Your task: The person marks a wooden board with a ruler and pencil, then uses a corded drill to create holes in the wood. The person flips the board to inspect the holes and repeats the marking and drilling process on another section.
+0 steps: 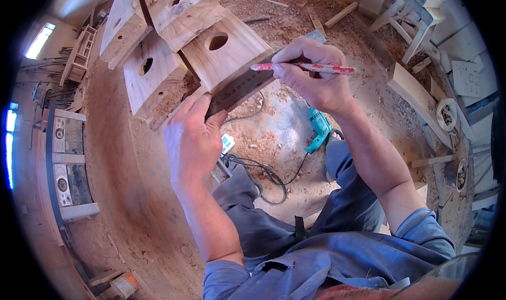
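Observation:
My left hand (192, 136) presses a dark metal square ruler (243, 85) against the near edge of a pale wooden block (224, 57) with a round hole in it. My right hand (311, 76) grips a red and white pencil (316, 67), its tip touching the ruler at the block's edge. Several similar wooden blocks with holes, one of them (150, 76) just to the left, lie stacked side by side beyond my hands.
A teal electric drill (318, 131) with a black cord (263, 171) lies on the sawdust-covered floor (132, 194) below my hands. White wooden furniture parts (416, 15) stand at the upper right. A long plank (419, 99) lies at right. A machine (68, 157) stands at left.

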{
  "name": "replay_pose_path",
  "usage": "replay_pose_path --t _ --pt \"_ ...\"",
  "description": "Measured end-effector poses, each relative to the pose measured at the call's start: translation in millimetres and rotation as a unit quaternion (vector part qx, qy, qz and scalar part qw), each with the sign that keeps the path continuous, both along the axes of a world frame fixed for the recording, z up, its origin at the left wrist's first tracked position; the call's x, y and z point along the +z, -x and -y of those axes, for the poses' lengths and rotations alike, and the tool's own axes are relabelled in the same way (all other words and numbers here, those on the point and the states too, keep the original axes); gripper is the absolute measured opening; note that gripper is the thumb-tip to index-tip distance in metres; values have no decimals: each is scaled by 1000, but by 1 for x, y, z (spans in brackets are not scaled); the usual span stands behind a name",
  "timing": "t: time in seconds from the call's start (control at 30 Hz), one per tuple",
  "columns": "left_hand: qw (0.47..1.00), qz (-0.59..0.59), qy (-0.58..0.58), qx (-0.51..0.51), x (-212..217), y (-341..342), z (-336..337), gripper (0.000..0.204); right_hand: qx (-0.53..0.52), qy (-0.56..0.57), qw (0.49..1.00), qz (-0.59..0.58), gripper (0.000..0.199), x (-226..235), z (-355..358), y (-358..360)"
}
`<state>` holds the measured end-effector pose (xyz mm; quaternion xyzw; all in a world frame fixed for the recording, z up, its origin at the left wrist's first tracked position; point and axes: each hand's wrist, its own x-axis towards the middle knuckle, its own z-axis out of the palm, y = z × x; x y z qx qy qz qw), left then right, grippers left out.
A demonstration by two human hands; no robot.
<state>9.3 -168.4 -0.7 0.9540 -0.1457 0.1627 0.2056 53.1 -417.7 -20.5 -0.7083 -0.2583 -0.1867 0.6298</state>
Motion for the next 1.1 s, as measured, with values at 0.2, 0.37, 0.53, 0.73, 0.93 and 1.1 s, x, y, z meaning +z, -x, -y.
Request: replay_pose_path --t 0.2,0.37,0.53,0.73,0.93,1.1 --pt "1000 1 5 4 -1 1 1 29 3 29 999 43 4 -3 -5 -4" --pt "1000 0 7 8 -3 1 1 29 18 54 997 44 6 -4 -4 -4" --pt "1000 1 7 7 -3 1 1 30 19 54 997 56 6 -8 -5 -6" --pt "1000 7 10 4 -5 0 0 29 15 44 999 28 6 -7 -7 -5" --pt "1000 -1 4 7 -2 1 0 28 3 52 998 42 7 -9 -9 -6" --pt "1000 -2 1 10 -2 0 1 30 30 -101 991 89 11 -15 -8 -11"
